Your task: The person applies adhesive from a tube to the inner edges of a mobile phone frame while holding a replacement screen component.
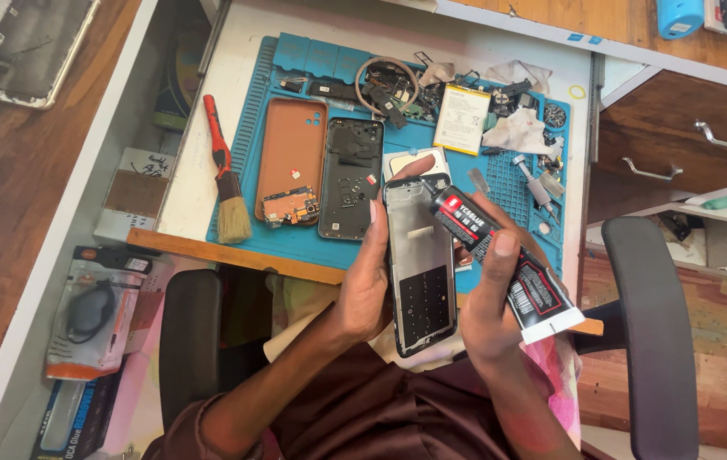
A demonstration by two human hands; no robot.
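Note:
My left hand grips a bare phone frame by its left edge and holds it upright above my lap. My right hand is closed around a black glue tube with a red label. The tube's nozzle touches the top right corner of the frame. Behind the hands lies a blue work mat. On it rest an orange phone case, a circuit board and a dark phone back housing.
A red-handled brush lies on the mat's left side. A phone battery, a screwdriver, white tissue and several small parts crowd the mat's far right. Chair armrests flank me. Packaged goods lie at left.

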